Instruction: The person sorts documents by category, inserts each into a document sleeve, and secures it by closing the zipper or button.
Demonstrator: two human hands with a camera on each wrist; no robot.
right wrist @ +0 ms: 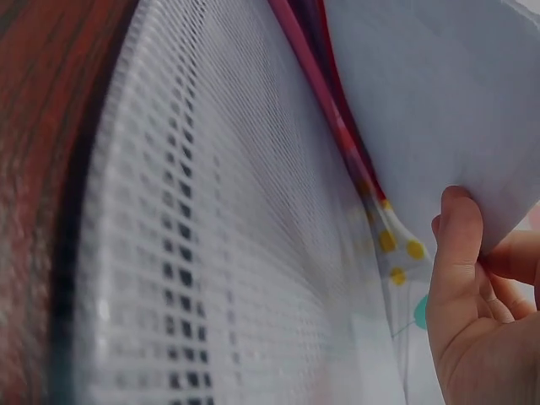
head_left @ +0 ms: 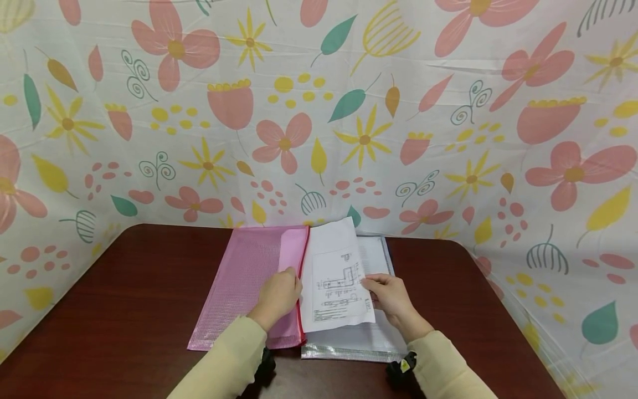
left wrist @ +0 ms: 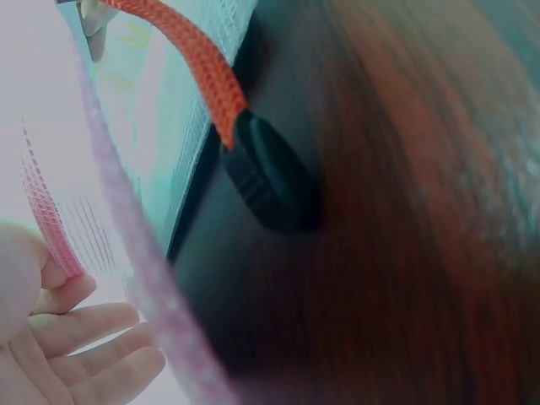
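Paper sheet (head_left: pixel 335 271): long axis front to back, printed side up.

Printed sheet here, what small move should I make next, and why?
Probably ease the printed sheet left into the pink mesh folder: the right hand pinches the sheet's right edge, its left edge lies along the folder's red-trimmed side, and the left hand grips the folder nearby.

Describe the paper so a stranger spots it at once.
On the dark table, the pink folder lies left of the white folder. The paper partly covers the white one in the head view, its right edge pinched by the right hand. Unlike both folders, it bears a line drawing.
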